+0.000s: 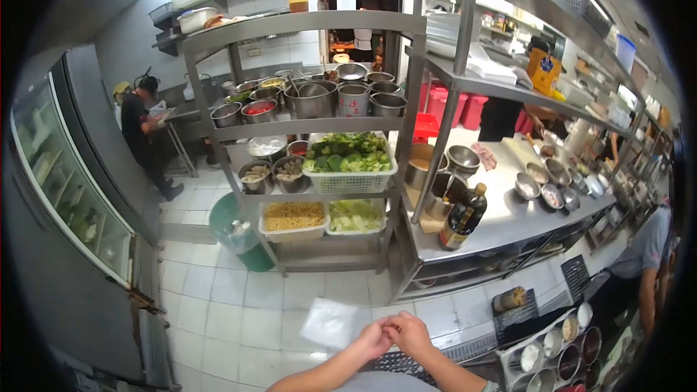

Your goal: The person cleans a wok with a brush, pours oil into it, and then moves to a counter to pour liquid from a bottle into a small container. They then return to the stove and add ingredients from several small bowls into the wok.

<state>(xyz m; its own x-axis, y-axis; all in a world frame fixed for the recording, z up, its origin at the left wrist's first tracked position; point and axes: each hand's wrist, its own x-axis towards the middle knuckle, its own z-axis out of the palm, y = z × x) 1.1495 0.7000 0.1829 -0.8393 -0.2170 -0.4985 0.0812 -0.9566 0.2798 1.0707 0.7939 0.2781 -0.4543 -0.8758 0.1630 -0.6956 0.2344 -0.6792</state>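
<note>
My left hand and my right hand meet in front of my body at the bottom of the view. Both have curled fingers, with the fingertips pressed together where the hands touch. Whatever they may pinch is hidden between them. Just left of my left hand, a clear plastic bag shows flat against the white floor tiles.
Ahead stands a steel rack with pots, a basket of broccoli and a noodle tray. A green bin is beside it. Right are a steel counter, a sauce bottle and a bent-over person. Another person stands left.
</note>
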